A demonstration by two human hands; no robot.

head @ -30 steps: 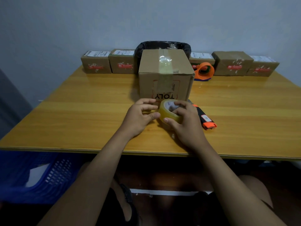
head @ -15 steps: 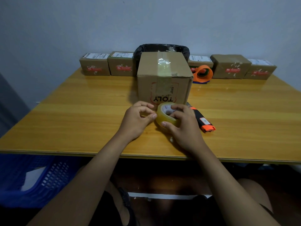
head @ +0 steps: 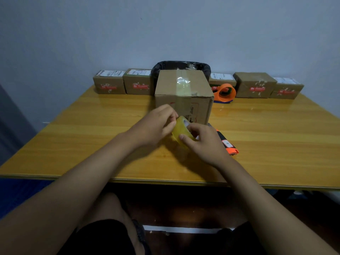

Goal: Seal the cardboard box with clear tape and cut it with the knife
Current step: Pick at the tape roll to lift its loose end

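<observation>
Tape roll (head: 181, 132): clear, yellowish, held above near-centre of table (head: 92, 137), just in front of cardboard box (head: 184, 92). Right hand (head: 204, 142): fingers curled round roll, thumb on outer face, gripping it. Left hand (head: 156, 124): fingers pinched together at roll's left edge; whether they hold tape end cannot tell. Box: closed, clear tape strip along top seam and down near face. Knife (head: 229, 144): black and orange, lying on table right of right hand. Far edge: row of small parcels (head: 109, 86), orange tape dispenser (head: 225, 92), black-lined bin (head: 181, 66) behind box.
</observation>
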